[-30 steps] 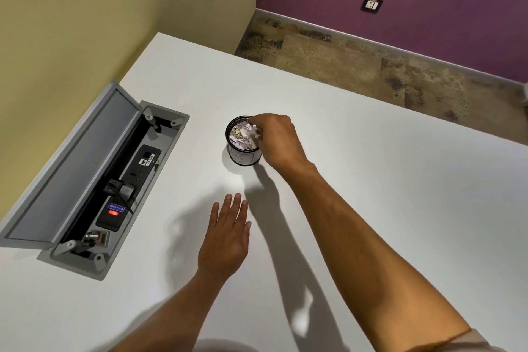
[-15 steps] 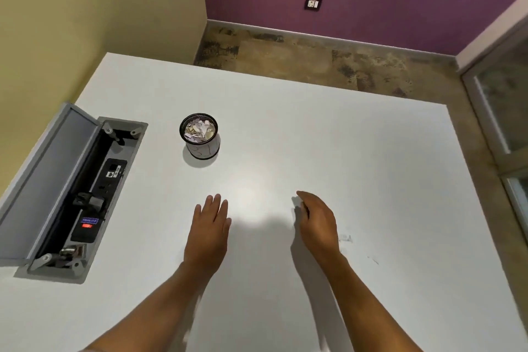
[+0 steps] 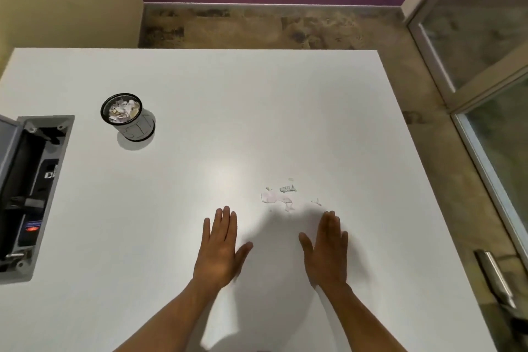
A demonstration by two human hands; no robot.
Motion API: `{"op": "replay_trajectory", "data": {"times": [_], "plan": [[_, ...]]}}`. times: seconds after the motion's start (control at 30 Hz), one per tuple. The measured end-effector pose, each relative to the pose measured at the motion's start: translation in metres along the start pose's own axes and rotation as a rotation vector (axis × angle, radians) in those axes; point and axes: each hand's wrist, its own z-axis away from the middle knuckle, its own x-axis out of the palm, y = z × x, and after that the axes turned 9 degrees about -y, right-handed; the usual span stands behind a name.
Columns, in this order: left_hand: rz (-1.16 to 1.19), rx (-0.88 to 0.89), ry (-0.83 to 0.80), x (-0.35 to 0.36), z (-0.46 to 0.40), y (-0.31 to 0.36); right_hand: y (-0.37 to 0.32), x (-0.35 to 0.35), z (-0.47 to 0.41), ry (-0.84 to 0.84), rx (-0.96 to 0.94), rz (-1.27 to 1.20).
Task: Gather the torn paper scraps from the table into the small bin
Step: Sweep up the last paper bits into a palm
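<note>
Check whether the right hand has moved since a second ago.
Yes. Then it was at the small bin, fingers at its rim; now the right hand lies open well away from it, toward the person, just short of the paper scraps.

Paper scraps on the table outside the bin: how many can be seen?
About 5, close together just beyond the fingertips: a big pale scrap, a printed one, a tiny one, a pinkish one, a small one. Smaller bits may escape the picture.
</note>
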Motion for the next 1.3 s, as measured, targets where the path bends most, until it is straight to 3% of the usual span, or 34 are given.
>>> {"op": "replay_trajectory", "data": {"times": [0.23, 0.47, 0.6, 0.73, 0.87, 1.17, 1.3], "plan": [[-0.058, -0.025, -0.094, 0.006, -0.036, 0.033, 0.005, -0.004, -0.031, -0.051, -0.075, 0.157], [-0.118, 0.177, -0.175, -0.010, -0.094, 0.052, 0.009, -0.014, -0.064, -0.052, -0.351, 0.276], [-0.105, 0.300, -0.227, -0.025, -0.116, 0.057, 0.016, -0.026, -0.085, -0.065, -0.541, 0.196], [-0.048, 0.331, -0.275, -0.043, -0.139, 0.062, 0.009, -0.043, -0.106, -0.054, -0.514, 0.038], [-0.067, 0.330, -0.316, -0.050, -0.152, 0.071, -0.014, -0.046, -0.113, -0.129, -0.553, 0.178], [0.022, 0.374, -0.216, -0.035, -0.104, 0.066, 0.000, -0.036, -0.076, -0.197, -0.676, 0.187], [0.099, 0.327, -0.218, -0.029, -0.084, 0.069, 0.005, -0.035, -0.055, -0.273, -0.674, 0.038]]}}
